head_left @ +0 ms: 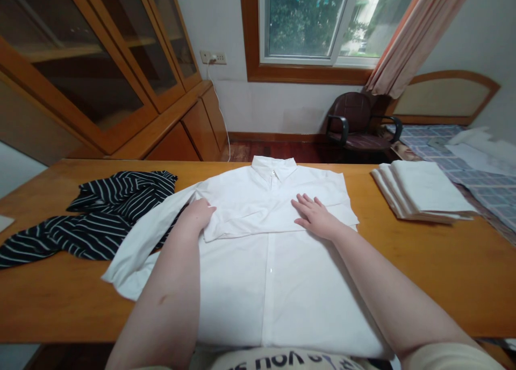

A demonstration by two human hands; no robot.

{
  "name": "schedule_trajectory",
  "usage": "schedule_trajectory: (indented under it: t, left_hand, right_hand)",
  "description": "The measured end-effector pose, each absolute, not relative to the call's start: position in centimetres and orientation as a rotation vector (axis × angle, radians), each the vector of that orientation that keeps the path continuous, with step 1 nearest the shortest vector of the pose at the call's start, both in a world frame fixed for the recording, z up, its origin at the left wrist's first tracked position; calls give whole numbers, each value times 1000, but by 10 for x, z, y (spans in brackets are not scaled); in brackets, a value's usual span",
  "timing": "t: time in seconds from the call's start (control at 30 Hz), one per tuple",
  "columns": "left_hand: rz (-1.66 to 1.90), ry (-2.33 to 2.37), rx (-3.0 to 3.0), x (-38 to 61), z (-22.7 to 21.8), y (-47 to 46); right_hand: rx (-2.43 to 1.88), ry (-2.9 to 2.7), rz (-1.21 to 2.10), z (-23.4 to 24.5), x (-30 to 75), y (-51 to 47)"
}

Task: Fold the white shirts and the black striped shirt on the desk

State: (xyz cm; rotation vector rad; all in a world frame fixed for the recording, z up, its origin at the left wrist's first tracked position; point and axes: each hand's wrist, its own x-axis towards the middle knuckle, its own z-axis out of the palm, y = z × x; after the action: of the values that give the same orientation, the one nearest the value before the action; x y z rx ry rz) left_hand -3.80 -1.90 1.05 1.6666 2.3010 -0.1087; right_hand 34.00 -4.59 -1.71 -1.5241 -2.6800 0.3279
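A white button-up shirt (242, 284) lies front up on the table, its collar at the far edge. One sleeve is laid across the chest. The other sleeve (139, 241) stretches out to the left. At the shirt's left side, my left hand (199, 214) is closed on the cloth near the end of the crossed sleeve; some of its fingers are hidden. My right hand (314, 216) rests flat on the crossed sleeve, fingers spread, holding nothing. Left of the shirt lies a crumpled black garment with white stripes (124, 203), partly under the outstretched sleeve.
A stack of folded white cloths (427, 190) sits at the right of the wooden table (435, 284). Beyond the table are a cabinet (161, 133) with glass doors, a brown armchair (355, 120), and a bed (475, 149). A white cord (221, 109) hangs from a wall socket.
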Motion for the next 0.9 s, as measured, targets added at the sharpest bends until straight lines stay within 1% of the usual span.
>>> schedule_trajectory:
  t: [0.07, 0.2, 0.3, 0.4, 0.53, 0.7, 0.77, 0.9]
  left_hand:
    - [-127, 2306, 1623, -37, 11, -19]
    - [-65, 2333, 1621, -34, 12, -20]
    - [-47, 2334, 1602, -32, 11, -20]
    - [3, 2332, 1600, -33, 9, -19]
    - [42, 2326, 1626, -34, 11, -21]
    - [31, 2457, 1856, 1, 32, -35]
    - [4, 2282, 2082, 36, 45, -47]
    - [-91, 1530, 2555, 130, 61, -78]
  right_hand:
    - [-1633, -2624, 300, -20, 343, -44]
    - [-2071, -2324, 169, -23, 374, -29]
    - [-2204, -2172, 244, -25, 409, -19]
    - [-2213, -2048, 368, -30, 436, -11]
    - [-2095, -1874, 425, -39, 455, -5]
    - [-1930, -1595, 428, -43, 465, -1]
    - [-1886, -1560, 440, -42, 467, -1]
    - [-1851, -1571, 468, -42, 468, 0]
